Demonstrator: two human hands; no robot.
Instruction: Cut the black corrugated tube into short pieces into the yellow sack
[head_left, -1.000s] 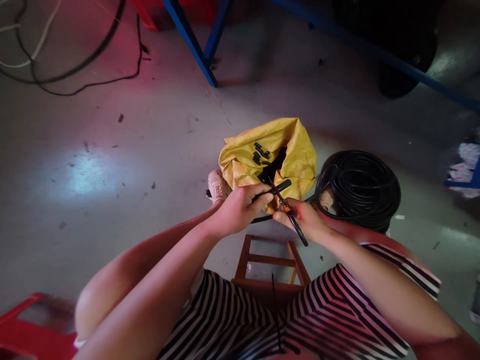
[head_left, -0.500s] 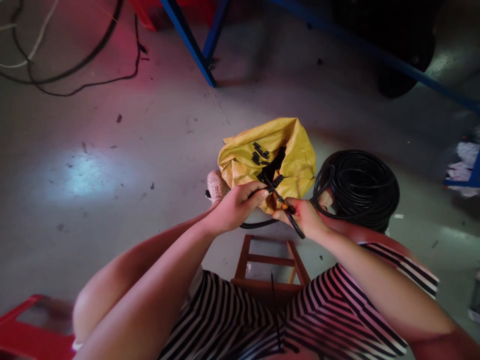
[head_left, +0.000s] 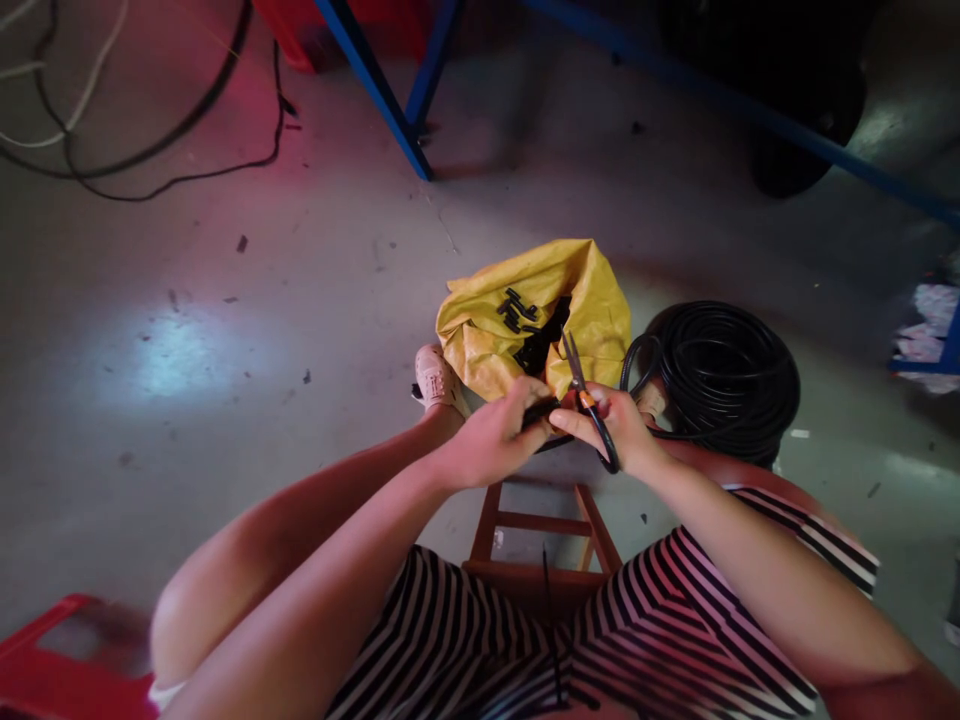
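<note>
My left hand (head_left: 495,432) is closed around a black tube (head_left: 538,411), just in front of the yellow sack (head_left: 600,300). In my right hand (head_left: 622,432) are scissors (head_left: 586,398) with black and orange handles; their blades look together and point up over the sack. My right fingertips come close to the tube's end, and I cannot tell whether they touch it. Short black tube pieces (head_left: 517,312) lie on a fold of the sack, and more dark pieces show in its opening. To the right sits a large coil of black tubing (head_left: 731,380).
A wooden stool frame (head_left: 540,522) is between my legs, below my hands. Blue metal legs (head_left: 382,90) stand ahead. Loose cables (head_left: 172,185) lie at the upper left. A red plastic stool (head_left: 45,660) is at the lower left. Small scraps dot the floor.
The scissors have come away from the tube, and their blades now point up at its right. My left hand has drawn the tube down towards me.
</note>
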